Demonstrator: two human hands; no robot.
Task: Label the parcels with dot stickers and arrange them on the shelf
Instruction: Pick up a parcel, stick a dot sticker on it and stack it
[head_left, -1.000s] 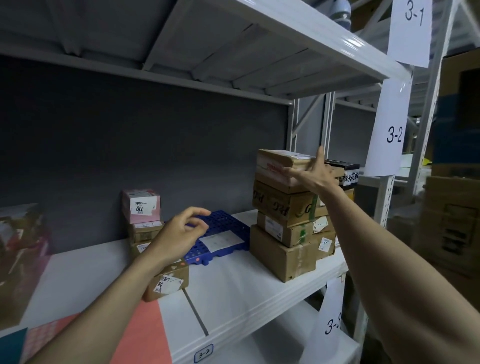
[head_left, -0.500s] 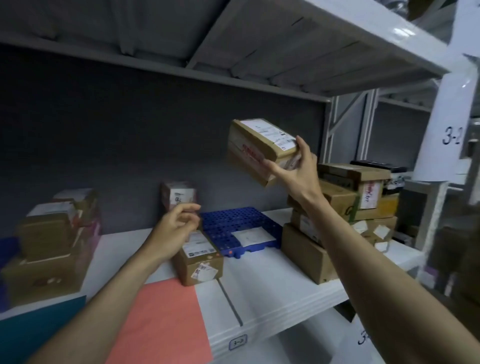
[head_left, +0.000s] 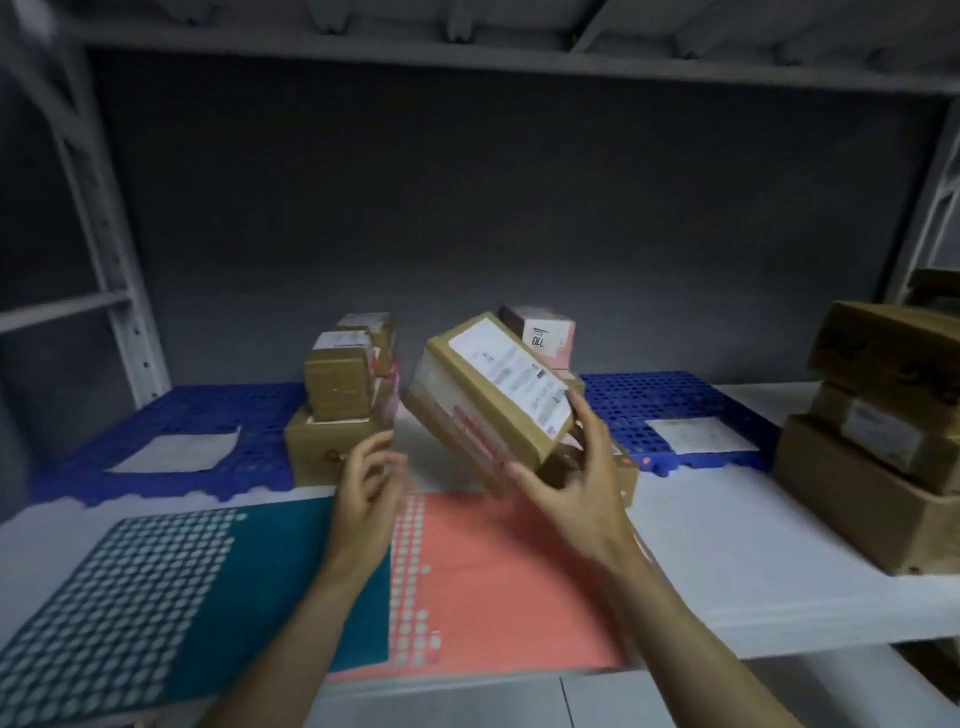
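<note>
The right hand (head_left: 576, 499) grips a tilted parcel (head_left: 491, 400) above the pink sticker sheet (head_left: 498, 587); the left hand (head_left: 366, 486) is relaxed, holding nothing. No dot sticker shows on this parcel; labelling and shelving remain.

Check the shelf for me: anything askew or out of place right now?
Only the brown cardboard parcel with the white shipping label stands out: it is tilted in mid-air, gripped by the right hand above the salmon-pink sticker sheet. The left hand hovers beside it, empty. The stacked parcels look settled.
</note>
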